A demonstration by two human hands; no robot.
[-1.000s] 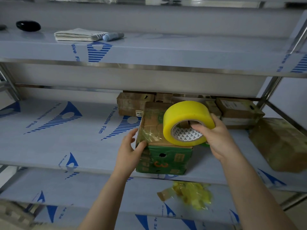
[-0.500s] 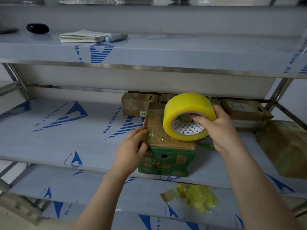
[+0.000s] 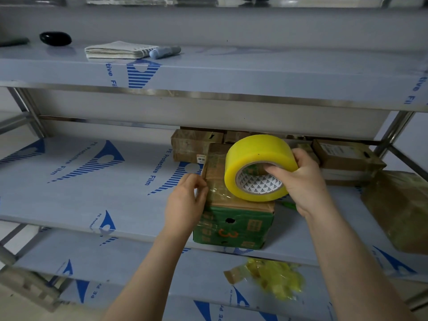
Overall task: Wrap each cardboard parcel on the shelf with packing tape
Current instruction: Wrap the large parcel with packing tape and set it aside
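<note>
A green and brown cardboard parcel stands at the front edge of the middle shelf, with shiny tape across its top. My right hand grips a wide yellow roll of packing tape just above the parcel's top, thumb inside the core. My left hand is against the parcel's upper left edge, fingers curled at the tape there.
More taped brown parcels sit at the back of the middle shelf, others at the right and a big one at far right. Crumpled yellow tape scraps lie on the lower shelf. A notebook and marker lie on the upper shelf.
My right hand has carried the roll slightly up and back over the parcel. My left hand slid from the parcel's left side up to its top left edge.
</note>
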